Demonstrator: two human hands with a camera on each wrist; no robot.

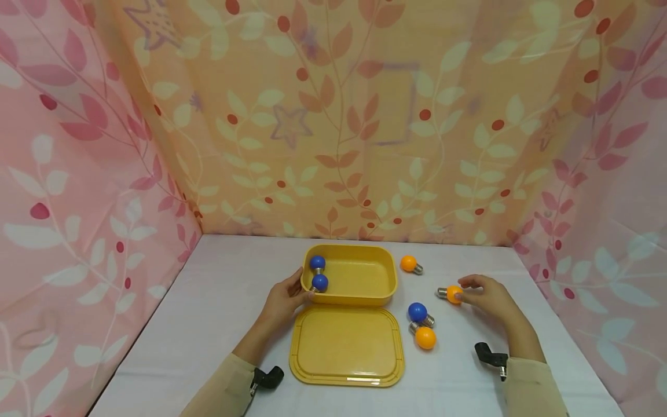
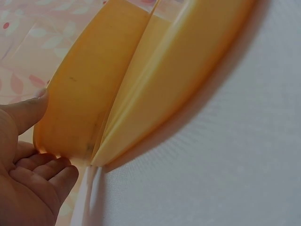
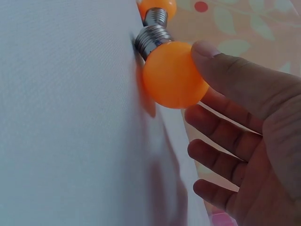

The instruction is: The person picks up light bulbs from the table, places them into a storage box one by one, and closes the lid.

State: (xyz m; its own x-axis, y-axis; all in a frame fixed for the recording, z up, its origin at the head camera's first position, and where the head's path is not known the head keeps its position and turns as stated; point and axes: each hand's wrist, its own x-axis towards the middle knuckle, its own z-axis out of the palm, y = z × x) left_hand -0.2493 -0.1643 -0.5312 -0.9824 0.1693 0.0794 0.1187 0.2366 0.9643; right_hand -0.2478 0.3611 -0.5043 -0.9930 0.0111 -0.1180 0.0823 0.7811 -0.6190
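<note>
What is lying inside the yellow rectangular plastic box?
Two round blue light bulbs lie at the left end, inside the yellow rectangular plastic box. The floor directly beneath them is covered, so I cannot see it.

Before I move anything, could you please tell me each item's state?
Yellow box: upright, open, held by the left grip
Yellow lid: off, lying flat
Two blue screw-base bulbs: inside the box
Third blue bulb: lying loose on the table
Farthest orange bulb: lying on the table
Nearest orange bulb: lying on the table
Rightmost orange bulb: in the right grip
</note>
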